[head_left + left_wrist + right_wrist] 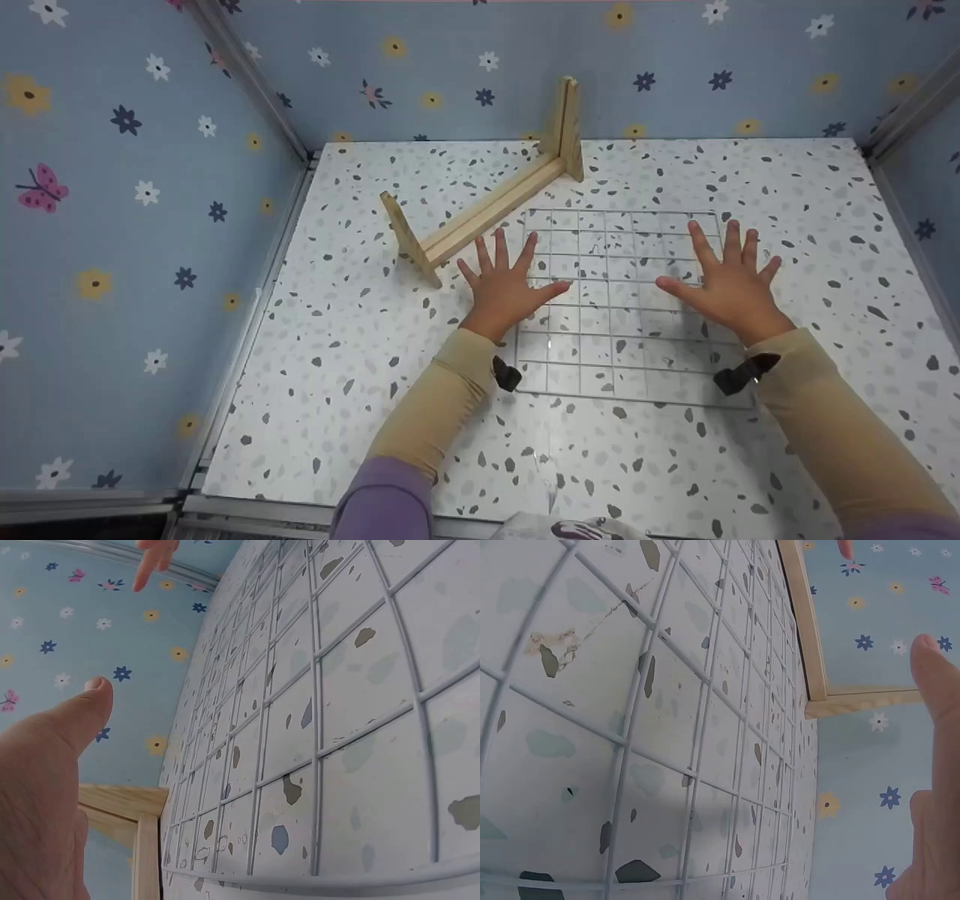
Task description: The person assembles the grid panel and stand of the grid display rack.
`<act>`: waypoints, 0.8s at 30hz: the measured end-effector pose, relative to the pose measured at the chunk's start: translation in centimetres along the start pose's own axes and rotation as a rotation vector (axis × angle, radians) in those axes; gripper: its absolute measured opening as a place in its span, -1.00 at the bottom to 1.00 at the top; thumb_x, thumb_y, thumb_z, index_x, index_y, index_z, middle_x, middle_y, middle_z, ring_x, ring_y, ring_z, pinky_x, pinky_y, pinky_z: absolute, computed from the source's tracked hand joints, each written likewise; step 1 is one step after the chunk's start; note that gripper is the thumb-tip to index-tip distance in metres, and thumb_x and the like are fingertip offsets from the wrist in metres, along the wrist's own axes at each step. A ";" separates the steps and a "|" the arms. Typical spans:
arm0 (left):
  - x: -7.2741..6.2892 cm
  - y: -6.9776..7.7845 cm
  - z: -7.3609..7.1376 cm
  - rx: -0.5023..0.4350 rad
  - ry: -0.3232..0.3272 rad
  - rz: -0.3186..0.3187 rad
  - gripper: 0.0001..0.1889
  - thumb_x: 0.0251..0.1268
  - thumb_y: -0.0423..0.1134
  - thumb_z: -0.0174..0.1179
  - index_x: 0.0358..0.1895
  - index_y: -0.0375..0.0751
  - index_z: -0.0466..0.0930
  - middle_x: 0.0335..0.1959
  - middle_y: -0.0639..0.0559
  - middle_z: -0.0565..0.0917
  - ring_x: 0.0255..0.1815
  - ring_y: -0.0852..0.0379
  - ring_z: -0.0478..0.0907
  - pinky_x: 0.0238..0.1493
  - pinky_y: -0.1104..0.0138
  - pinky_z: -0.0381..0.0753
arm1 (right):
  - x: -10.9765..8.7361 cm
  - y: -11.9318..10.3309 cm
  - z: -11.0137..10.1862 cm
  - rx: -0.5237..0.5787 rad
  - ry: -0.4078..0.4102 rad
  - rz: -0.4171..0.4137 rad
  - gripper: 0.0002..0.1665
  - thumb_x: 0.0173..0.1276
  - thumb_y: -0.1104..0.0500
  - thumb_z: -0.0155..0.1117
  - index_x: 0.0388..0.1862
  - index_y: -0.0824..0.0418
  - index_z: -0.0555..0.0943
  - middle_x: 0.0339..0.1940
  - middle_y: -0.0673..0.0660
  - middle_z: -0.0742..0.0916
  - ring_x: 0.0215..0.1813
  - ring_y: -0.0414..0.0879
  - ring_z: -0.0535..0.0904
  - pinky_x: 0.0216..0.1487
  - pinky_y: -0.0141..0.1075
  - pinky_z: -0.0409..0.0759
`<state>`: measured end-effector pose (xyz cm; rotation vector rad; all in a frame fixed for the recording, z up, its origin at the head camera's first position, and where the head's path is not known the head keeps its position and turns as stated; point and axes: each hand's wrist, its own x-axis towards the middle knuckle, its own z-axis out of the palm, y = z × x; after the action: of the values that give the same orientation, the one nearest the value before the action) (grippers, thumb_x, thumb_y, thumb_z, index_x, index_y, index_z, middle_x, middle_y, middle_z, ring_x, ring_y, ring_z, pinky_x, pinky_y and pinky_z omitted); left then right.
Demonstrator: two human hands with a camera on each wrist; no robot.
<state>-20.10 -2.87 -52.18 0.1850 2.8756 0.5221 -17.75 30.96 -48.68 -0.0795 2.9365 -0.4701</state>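
Note:
A white wire grid panel [607,322] lies flat on the speckled table. Over its left edge my left hand [506,292] is held palm down with the fingers spread wide. My right hand [735,289] hovers above the grid's right edge, its fingers also splayed. Neither hand holds anything. Just beyond the left fingertips stands a wooden frame [495,206], a long bar with an upright piece at each end, set at a slant. In the left wrist view the thumb [82,716] is raised apart from the wires; the right wrist view shows the right thumb [934,682] likewise.
The speckled white tabletop [322,405] is bounded by blue flowered panels [450,67] at the back and sides. Metal rails [255,322] run along its edges. A pale patterned thing [570,527] shows at the front edge.

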 end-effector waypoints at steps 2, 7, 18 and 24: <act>0.0 0.0 0.0 0.000 0.005 0.001 0.12 0.00 0.80 -0.26 0.62 0.47 -0.38 0.66 -0.13 -0.45 0.60 -0.33 -0.64 0.36 -0.44 -0.57 | 0.0 0.0 -0.1 0.001 -0.003 0.000 0.28 0.29 -0.63 -0.01 0.68 -0.14 -0.38 0.58 0.46 -0.41 0.51 0.40 -0.71 0.16 0.60 -0.65; 0.0 0.0 -0.2 -0.001 0.013 0.002 0.15 -0.03 0.81 -0.30 0.64 0.42 -0.36 0.66 -0.15 -0.45 0.61 -0.34 -0.58 0.37 -0.43 -0.55 | 0.0 0.1 -0.5 0.008 -0.008 0.001 0.28 0.28 -0.65 -0.04 0.67 -0.17 -0.43 0.57 0.42 -0.45 0.50 0.36 -0.74 0.17 0.59 -0.66; 0.0 0.3 -0.5 -0.031 0.028 -0.017 0.16 0.04 0.75 -0.15 0.65 0.37 -0.37 0.66 -0.17 -0.45 0.59 -0.28 -0.67 0.40 -0.40 -0.53 | 0.0 0.6 -0.5 0.021 0.019 0.019 0.32 0.25 -0.66 -0.02 0.67 -0.15 -0.43 0.58 0.39 -0.45 0.52 0.35 -0.71 0.20 0.56 -0.65; 0.2 0.3 -0.1 -0.044 0.025 -0.025 0.17 0.06 0.73 -0.12 0.65 0.32 -0.39 0.64 -0.17 -0.49 0.62 -0.31 -0.57 0.44 -0.36 -0.52 | -0.1 1.2 -0.4 0.026 0.011 0.035 0.34 0.27 -0.66 -0.05 0.65 -0.12 -0.49 0.56 0.39 -0.48 0.53 0.38 -0.69 0.23 0.55 -0.63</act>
<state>-20.30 -2.63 -52.02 0.1358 2.8831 0.5870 -17.76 32.25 -48.62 -0.0216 2.9369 -0.5049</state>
